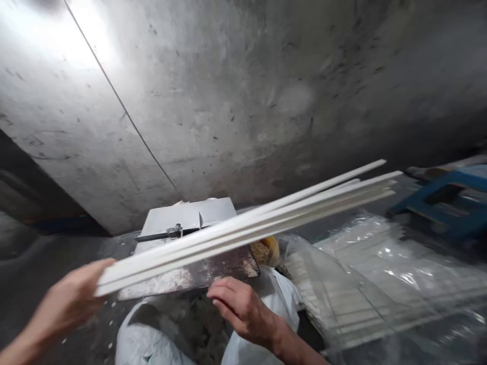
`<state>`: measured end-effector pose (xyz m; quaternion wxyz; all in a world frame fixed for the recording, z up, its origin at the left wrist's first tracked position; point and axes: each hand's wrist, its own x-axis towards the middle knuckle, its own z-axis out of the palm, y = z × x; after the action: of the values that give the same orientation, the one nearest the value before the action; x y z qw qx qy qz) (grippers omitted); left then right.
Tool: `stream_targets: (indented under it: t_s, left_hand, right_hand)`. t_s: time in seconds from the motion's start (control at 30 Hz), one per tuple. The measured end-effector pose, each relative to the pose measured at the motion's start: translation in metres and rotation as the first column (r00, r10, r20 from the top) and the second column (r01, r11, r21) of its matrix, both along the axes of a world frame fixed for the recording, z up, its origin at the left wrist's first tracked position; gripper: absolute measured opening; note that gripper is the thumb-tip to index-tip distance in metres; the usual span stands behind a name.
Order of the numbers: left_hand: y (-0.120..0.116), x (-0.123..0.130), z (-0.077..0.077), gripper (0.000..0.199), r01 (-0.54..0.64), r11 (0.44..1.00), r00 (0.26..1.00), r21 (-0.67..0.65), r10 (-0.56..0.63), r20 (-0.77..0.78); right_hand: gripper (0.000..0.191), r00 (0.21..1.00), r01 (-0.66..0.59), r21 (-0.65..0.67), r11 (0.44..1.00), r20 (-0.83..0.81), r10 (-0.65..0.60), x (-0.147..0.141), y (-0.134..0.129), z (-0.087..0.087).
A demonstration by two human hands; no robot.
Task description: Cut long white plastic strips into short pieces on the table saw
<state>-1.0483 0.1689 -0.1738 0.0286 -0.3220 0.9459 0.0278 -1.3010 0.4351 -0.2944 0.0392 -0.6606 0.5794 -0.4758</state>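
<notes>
While our left hand (78, 286) gripped the left end of a bundle of white strips (243, 228), the bundle crossed in front of the dark board (224, 266), its far ends fanned apart; our right hand (243, 309) was near the board's front edge, fingers half curled; we could not tell whether it held anything; we judged the work partway: one batch taken up, none visibly laid down; many similar strips under clear plastic (353, 294), at right, seemingly remained.
</notes>
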Motion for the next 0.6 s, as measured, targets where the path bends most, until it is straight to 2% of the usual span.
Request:
stream_targets:
  t_s: [0.03,0.1,0.17,0.23,0.3,0.33,0.4,0.47,0.53,0.6]
  left_hand:
    - [0.003,-0.026,-0.022,0.034,0.037,0.999,0.999,0.028,-0.037,0.013]
    - [0.019,-0.082,-0.067,0.028,0.131,0.985,0.990,0.109,-0.136,0.045]
    - [0.037,-0.134,-0.105,0.018,0.194,0.976,0.978,0.100,-0.200,0.059]
    - [0.047,-0.176,-0.129,0.014,0.302,0.951,0.950,0.062,-0.306,0.067]
    - [0.048,-0.205,-0.140,0.017,0.354,0.933,0.930,0.073,-0.359,0.080]
    - [0.046,-0.215,-0.143,0.024,0.370,0.925,0.923,0.083,-0.376,0.082]
    - [0.045,-0.226,-0.147,0.044,0.387,0.918,0.917,0.082,-0.393,0.072]
    - [0.050,-0.230,-0.149,0.061,0.398,0.916,0.915,0.046,-0.400,0.049]
    - [0.060,-0.233,-0.152,0.068,0.438,0.899,0.899,-0.018,-0.437,0.021]
    - [0.070,-0.240,-0.157,0.071,0.481,0.871,0.874,-0.104,-0.485,-0.020]
  right_hand:
    - [0.025,0.998,-0.011,-0.038,0.999,-0.060,0.009,-0.003,-0.002,0.006]
    - [0.032,0.978,0.067,-0.062,0.996,-0.192,-0.078,-0.019,-0.001,0.004]
    - [0.047,0.916,0.251,-0.026,0.968,-0.316,-0.246,-0.048,0.004,-0.015]
    - [0.064,0.826,0.450,0.061,0.891,-0.407,-0.390,-0.084,0.011,-0.045]
    - [0.062,0.750,0.597,0.184,0.781,-0.474,-0.461,-0.121,0.018,-0.074]
    - [0.056,0.729,0.637,0.247,0.731,-0.503,-0.465,-0.137,0.021,-0.085]
    - [0.044,0.744,0.636,0.373,0.676,-0.531,-0.407,-0.163,0.023,-0.099]
    - [0.039,0.795,0.568,0.486,0.665,-0.533,-0.289,-0.182,0.020,-0.100]
    - [0.039,0.837,0.493,0.564,0.662,-0.516,-0.184,-0.198,0.011,-0.092]
    - [0.042,0.866,0.443,0.621,0.647,-0.483,-0.129,-0.213,-0.002,-0.081]
